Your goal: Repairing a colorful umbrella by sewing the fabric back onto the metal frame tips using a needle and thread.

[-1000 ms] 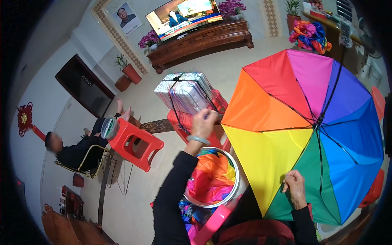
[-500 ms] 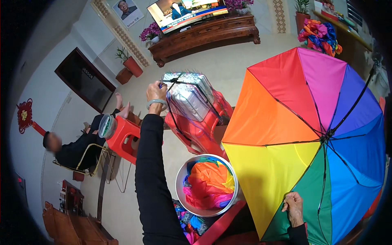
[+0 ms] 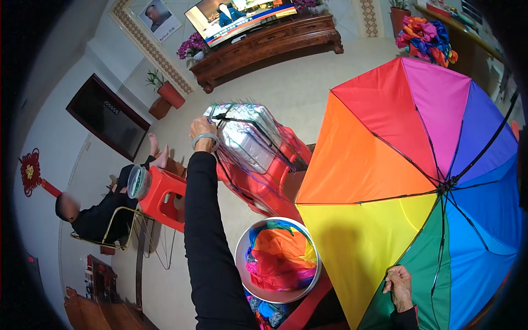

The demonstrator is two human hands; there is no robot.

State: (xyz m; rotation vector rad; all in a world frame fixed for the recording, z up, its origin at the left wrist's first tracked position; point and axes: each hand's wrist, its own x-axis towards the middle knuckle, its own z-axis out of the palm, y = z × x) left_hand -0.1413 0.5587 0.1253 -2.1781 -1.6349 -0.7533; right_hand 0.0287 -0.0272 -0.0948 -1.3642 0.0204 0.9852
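My left hand (image 3: 203, 133), a pale bangle on its wrist, is stretched far forward and closed on the end of a bare umbrella frame (image 3: 245, 120) with a black hub. That frame lies among several thin ribs over a silvery wrapped block (image 3: 242, 140) on a red plastic stool (image 3: 291, 144). At the right, a rainbow umbrella (image 3: 379, 165) is spread with its inside and black ribs facing me. My right hand (image 3: 399, 288) pinches it at the yellow-green seam, along a rib. Between my arms, a white bucket (image 3: 242, 275) holds bunched rainbow cloth (image 3: 280, 253).
A second red stool (image 3: 165, 192) bears a clear tub (image 3: 138, 182). Beside it a person (image 3: 104, 217) sits in a metal-framed chair. More rainbow cloth (image 3: 426, 41) is heaped at the far right. A wooden cabinet (image 3: 269, 52) carries a lit television (image 3: 236, 22).
The whole view has shifted slightly, with the far room sliding left. Both hands keep their grips, and the umbrella stays spread.
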